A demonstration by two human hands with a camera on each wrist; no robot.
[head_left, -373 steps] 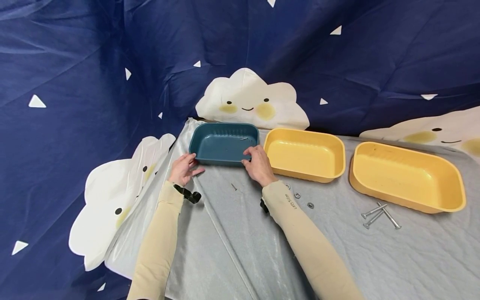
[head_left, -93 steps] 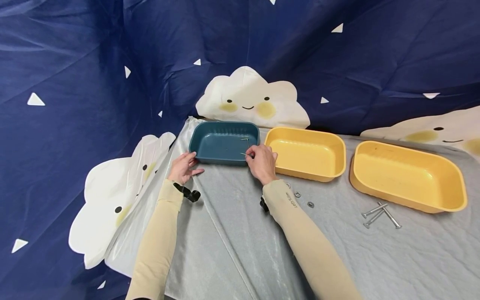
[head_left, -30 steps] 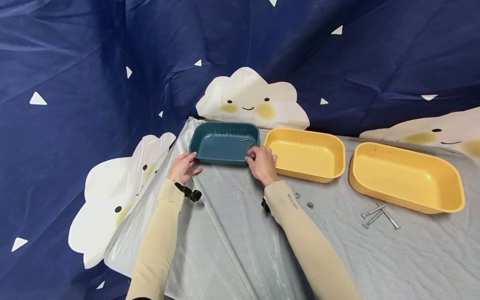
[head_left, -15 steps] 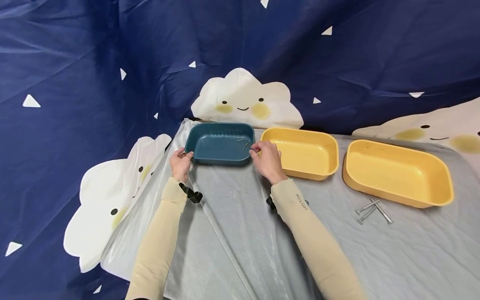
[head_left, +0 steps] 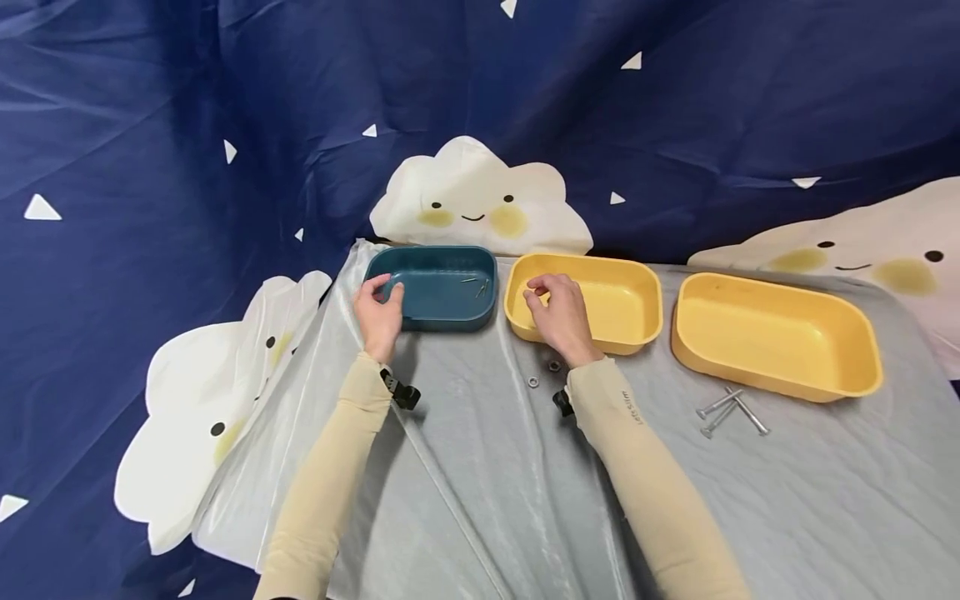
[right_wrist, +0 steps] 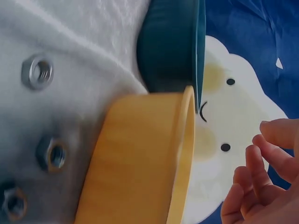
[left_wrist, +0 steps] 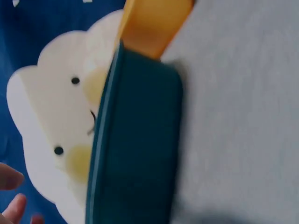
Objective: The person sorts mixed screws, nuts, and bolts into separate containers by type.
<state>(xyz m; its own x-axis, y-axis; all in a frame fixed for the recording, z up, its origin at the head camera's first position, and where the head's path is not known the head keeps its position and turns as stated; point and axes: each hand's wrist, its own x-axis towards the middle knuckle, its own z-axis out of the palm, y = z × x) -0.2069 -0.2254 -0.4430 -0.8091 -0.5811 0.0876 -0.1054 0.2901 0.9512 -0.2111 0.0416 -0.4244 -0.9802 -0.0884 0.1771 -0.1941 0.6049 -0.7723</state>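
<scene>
My left hand (head_left: 380,319) hovers at the left end of the dark teal bin (head_left: 442,324), fingers relaxed and holding nothing; its fingertips (left_wrist: 10,178) show apart from the bin in the left wrist view. A few thin screws (head_left: 482,289) lie inside at the bin's right end. Above the middle yellow bin (head_left: 630,343) is my right hand (head_left: 562,318), its fingers bent loosely with nothing between them. On the cloth in front of that bin sit metal nuts (head_left: 533,382); the right wrist view shows three, including a hex nut (right_wrist: 37,71).
A second yellow bin (head_left: 780,385) stands at the right. Three long bolts (head_left: 718,415) lie crossed in front of it. Grey cloth (head_left: 480,467) covers the table, and a dark blue curtain (head_left: 300,100) with cloud prints hangs behind the bins.
A screw that lay on the cloth is now in the teal bin with the others. My right hand has moved right, over the yellow bin. My left hand has left the teal rim.
</scene>
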